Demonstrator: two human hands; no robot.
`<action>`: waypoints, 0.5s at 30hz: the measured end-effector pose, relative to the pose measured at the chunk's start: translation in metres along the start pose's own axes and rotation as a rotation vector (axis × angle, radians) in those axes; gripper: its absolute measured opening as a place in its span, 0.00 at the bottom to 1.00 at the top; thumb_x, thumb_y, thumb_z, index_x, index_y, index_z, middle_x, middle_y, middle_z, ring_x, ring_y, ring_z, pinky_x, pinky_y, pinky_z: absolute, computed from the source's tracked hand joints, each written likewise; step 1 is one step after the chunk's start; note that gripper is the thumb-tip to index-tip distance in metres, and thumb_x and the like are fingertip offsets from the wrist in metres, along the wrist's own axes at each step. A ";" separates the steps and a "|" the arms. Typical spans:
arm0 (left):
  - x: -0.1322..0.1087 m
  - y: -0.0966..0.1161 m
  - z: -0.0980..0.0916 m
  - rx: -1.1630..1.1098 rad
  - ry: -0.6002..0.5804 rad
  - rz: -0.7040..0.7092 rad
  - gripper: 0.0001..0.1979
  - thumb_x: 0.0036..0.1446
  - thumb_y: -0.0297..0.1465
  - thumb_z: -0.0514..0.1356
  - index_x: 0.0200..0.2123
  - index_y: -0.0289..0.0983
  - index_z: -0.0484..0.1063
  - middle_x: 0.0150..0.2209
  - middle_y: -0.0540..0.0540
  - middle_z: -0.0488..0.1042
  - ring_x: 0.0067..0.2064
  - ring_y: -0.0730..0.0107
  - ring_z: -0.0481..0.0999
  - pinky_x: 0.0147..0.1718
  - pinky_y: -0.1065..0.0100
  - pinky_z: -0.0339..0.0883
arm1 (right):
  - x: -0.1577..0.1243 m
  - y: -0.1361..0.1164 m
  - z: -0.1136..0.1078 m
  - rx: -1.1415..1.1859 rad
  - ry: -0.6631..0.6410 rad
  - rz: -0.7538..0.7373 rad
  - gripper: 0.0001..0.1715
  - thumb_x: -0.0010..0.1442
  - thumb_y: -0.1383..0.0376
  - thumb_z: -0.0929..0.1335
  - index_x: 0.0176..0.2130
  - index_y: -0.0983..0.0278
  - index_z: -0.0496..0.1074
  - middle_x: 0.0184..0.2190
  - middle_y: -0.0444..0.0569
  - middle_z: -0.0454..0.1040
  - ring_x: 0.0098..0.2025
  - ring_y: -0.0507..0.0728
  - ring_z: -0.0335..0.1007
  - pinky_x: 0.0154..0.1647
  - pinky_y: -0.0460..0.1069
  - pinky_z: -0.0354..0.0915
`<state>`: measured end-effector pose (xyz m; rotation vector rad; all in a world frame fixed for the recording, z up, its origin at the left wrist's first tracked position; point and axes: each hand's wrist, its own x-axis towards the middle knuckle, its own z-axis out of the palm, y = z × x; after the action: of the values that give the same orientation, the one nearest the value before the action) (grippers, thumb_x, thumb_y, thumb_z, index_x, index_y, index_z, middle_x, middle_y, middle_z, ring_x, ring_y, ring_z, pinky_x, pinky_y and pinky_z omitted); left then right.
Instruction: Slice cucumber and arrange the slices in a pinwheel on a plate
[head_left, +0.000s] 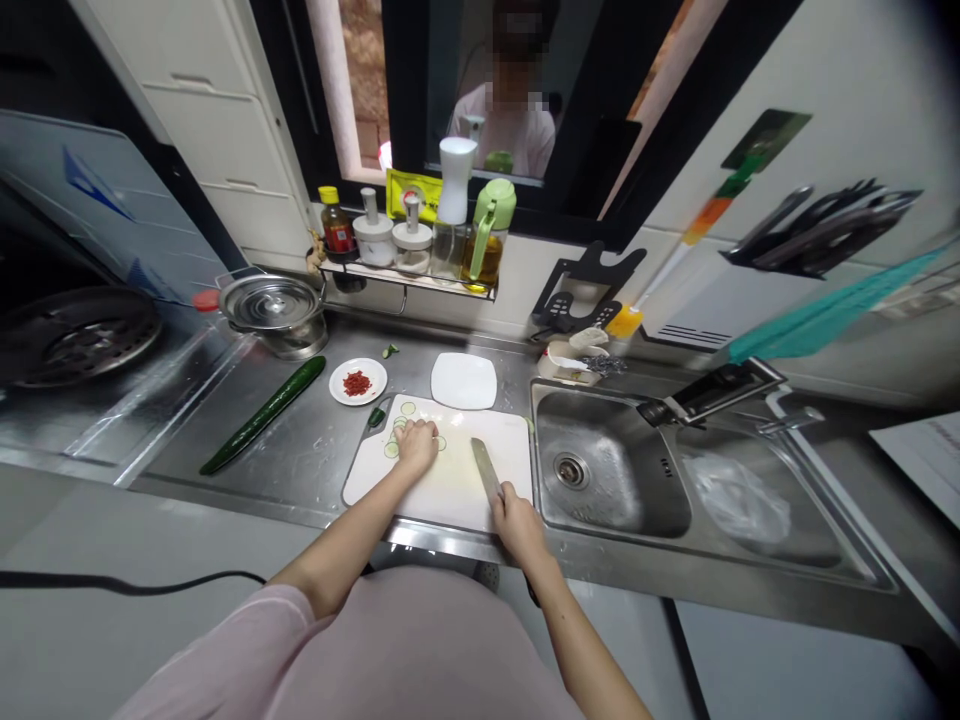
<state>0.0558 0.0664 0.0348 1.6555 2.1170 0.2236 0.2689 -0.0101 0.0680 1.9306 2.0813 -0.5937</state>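
A white cutting board (457, 485) lies on the steel counter in front of me. My left hand (417, 443) rests on it with fingers curled over a pile of cucumber slices (400, 425). My right hand (516, 520) grips the handle of a knife (486, 470), whose blade lies flat on the board, pointing away from me. A few loose cucumber slices lie at the board's far left corner.
A whole cucumber (264, 412) lies on the counter at left, beside a small plate of chopped red chili (358, 381) and an empty white plate (463, 380). A steel pot (274, 310) stands behind. The sink (607, 470) is right of the board. Bottles stand on a shelf (409, 275).
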 end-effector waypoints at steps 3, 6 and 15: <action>0.000 0.002 0.000 -0.036 0.004 -0.009 0.09 0.57 0.25 0.52 0.36 0.40 0.72 0.42 0.43 0.76 0.51 0.55 0.66 0.48 0.56 0.48 | 0.002 -0.001 0.000 -0.007 0.004 -0.008 0.15 0.69 0.61 0.54 0.50 0.63 0.61 0.38 0.55 0.77 0.41 0.59 0.74 0.34 0.47 0.56; -0.003 0.001 -0.001 -0.093 0.013 -0.034 0.08 0.57 0.26 0.53 0.35 0.41 0.72 0.38 0.45 0.77 0.50 0.57 0.68 0.47 0.57 0.49 | 0.004 -0.001 0.000 -0.011 0.000 -0.015 0.16 0.69 0.61 0.54 0.50 0.63 0.62 0.38 0.54 0.77 0.41 0.59 0.74 0.34 0.47 0.56; -0.051 -0.027 0.002 -0.308 0.010 -0.119 0.05 0.54 0.30 0.59 0.35 0.43 0.73 0.36 0.50 0.79 0.46 0.62 0.72 0.45 0.61 0.52 | 0.009 -0.003 -0.001 -0.039 -0.018 -0.014 0.15 0.69 0.60 0.54 0.49 0.62 0.62 0.39 0.55 0.77 0.41 0.59 0.74 0.36 0.48 0.58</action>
<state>0.0426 0.0103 0.0348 1.3496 2.0583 0.4936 0.2650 -0.0021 0.0651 1.8841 2.0809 -0.5670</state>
